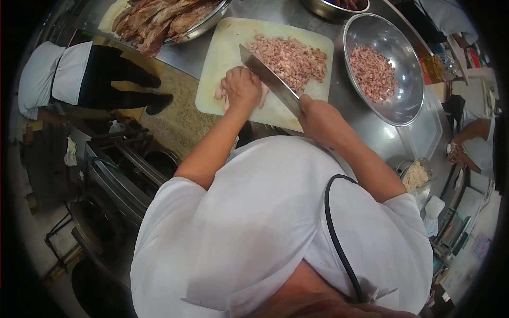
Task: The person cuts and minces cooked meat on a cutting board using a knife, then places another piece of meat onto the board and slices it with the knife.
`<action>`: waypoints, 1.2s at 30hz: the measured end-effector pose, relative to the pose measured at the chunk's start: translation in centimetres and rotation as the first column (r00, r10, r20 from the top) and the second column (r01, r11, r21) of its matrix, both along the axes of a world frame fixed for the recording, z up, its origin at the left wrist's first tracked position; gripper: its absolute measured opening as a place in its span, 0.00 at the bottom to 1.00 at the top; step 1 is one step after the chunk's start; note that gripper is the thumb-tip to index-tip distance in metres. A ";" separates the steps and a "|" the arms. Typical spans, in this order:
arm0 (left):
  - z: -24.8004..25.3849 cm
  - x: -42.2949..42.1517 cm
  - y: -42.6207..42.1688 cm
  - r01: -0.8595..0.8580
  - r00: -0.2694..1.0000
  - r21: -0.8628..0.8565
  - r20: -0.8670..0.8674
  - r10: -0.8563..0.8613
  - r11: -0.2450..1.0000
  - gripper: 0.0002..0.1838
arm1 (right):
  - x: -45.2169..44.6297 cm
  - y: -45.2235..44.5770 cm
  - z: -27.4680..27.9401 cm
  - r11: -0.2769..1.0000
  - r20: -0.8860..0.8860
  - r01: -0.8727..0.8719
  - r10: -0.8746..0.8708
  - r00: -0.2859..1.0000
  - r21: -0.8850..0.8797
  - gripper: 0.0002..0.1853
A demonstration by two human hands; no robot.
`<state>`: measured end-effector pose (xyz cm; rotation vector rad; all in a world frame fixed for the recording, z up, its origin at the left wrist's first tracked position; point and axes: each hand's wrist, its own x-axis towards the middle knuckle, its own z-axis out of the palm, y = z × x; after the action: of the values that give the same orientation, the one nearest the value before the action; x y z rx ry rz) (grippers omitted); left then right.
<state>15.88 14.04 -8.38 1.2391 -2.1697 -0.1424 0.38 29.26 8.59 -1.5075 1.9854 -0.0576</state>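
My right hand [319, 119] is wrapped around the handle of a cleaver [271, 80] with a broad steel blade. The blade slants across a white cutting board [220, 50], its edge beside my left hand. With fingers curled, my left hand [242, 87] presses down on strips of pale pink meat [263, 95] at the board's near side. Beyond the blade lies a spread heap of diced meat [291, 58]. To the right of the board, a large steel bowl [411, 87] holds more diced meat [373, 73].
A metal bowl [204, 25] piled with large browned meat pieces [159, 24] stands back left. Another steel bowl [331, 9] is at the back. A bottle of yellow liquid [441, 67] stands right. One person [74, 74] is at left; another person's hand [460, 151] shows at right.
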 end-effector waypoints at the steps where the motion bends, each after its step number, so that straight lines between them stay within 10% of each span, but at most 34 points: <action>1: 0.0 0.0 0.0 0.000 1.000 0.001 0.001 0.000 1.000 0.09 | -0.1 -0.5 0.0 1.000 0.009 -0.018 0.018 1.000 -0.026 0.10; 36: -1.1 0.3 -0.4 -0.024 0.998 0.046 -0.064 0.027 0.999 0.07 | 2.0 -7.6 -7.1 0.968 0.058 -0.020 0.036 0.998 -0.251 0.12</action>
<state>16.16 13.67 -9.49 1.2692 -2.1050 -0.2196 2.34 21.70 1.54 -1.6687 1.9632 -0.3515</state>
